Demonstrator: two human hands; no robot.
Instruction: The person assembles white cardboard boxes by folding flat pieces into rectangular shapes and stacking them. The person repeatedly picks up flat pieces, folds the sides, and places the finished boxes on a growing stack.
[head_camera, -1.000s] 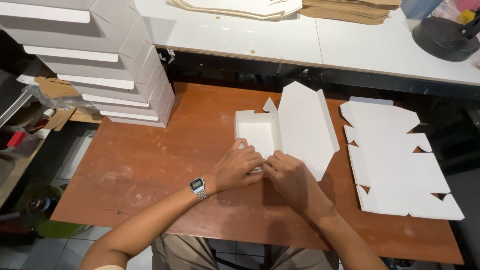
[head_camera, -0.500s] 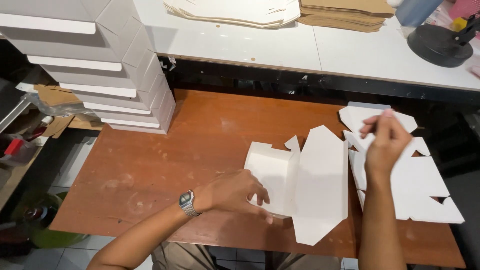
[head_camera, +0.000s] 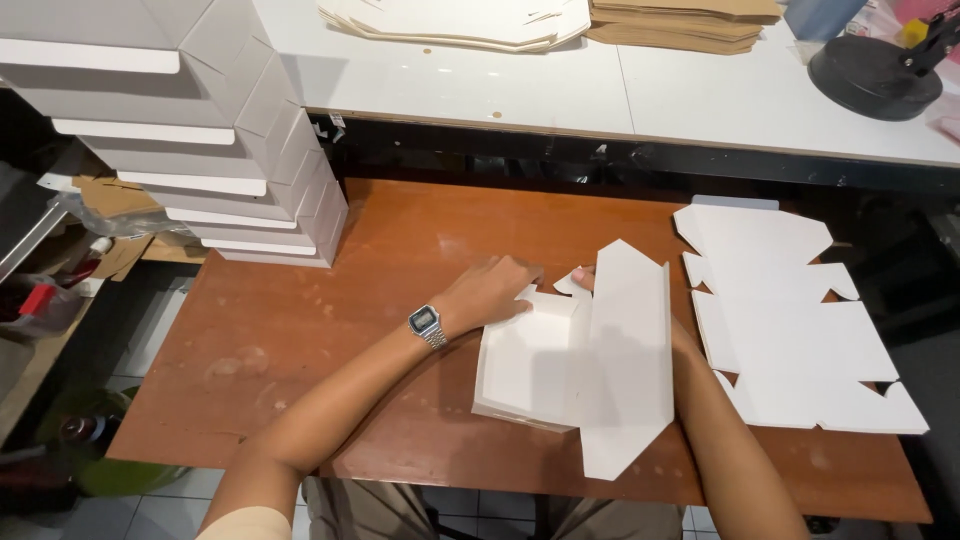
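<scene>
Fingers (head_camera: 520, 280) of left hand (head_camera: 490, 292) curled loosely together, tips pressing far-left corner of half-folded white cardboard box (head_camera: 530, 360), near small raised corner flap (head_camera: 575, 283). Silver metal wristwatch (head_camera: 427, 325) strapped on left wrist. Right hand mostly hidden behind raised white lid panel (head_camera: 625, 355); only fingertips (head_camera: 583, 272) peeking past its far edge, spread or pinched impossible to tell. Box resting near front-middle of reddish-brown wooden table (head_camera: 330, 340), lid panel tilted up along right side. Just right of box, well apart from left hand, stack of flat white die-cut box blanks (head_camera: 790, 320). At far-left table corner, tall stack of folded white boxes (head_camera: 190, 130). Beyond, white counter (head_camera: 640, 90) carrying more flat white blanks (head_camera: 460, 20), brown card sheets (head_camera: 680, 20) and round black base (head_camera: 870, 75).
</scene>
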